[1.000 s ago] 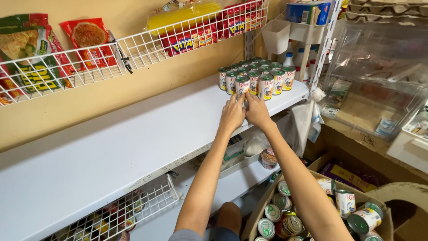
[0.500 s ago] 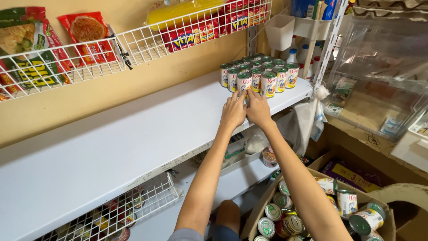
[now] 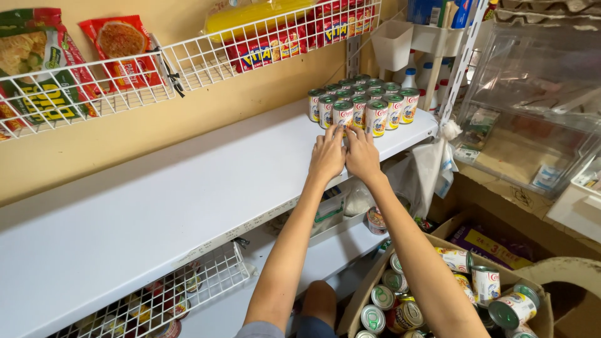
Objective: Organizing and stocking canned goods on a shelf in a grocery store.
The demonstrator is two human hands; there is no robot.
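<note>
Both hands are staying pressed together at the front of the can group, much as half a second ago; the view has only shifted a little, and the cans look no nearer the wall.

The left hand [image 3: 327,155] and the right hand [image 3: 362,153] are lying side by side, palms down on the white shelf [image 3: 156,206], fingertips touching the nearest can [image 3: 343,114] in the block of small labelled cans [image 3: 366,100] at the far right end. Neither grip is closing round anything; the fingers are reaching flat and open against the can's base. The step in hand looks like squaring up the front row, so the next move probably calls for a gentle, even push, since a tall narrow can could tip against its neighbours.

Near right, a cardboard box [image 3: 551,307] is holding more cans of the same kind. Above, a white wire basket [image 3: 188,62] is carrying snack packets, and a clear plastic bin [image 3: 532,106] is standing at the far right. A lower wire basket [image 3: 188,288] is hanging beneath the shelf. Nothing is blocking the hands; the shelf to the left is bare.
</note>
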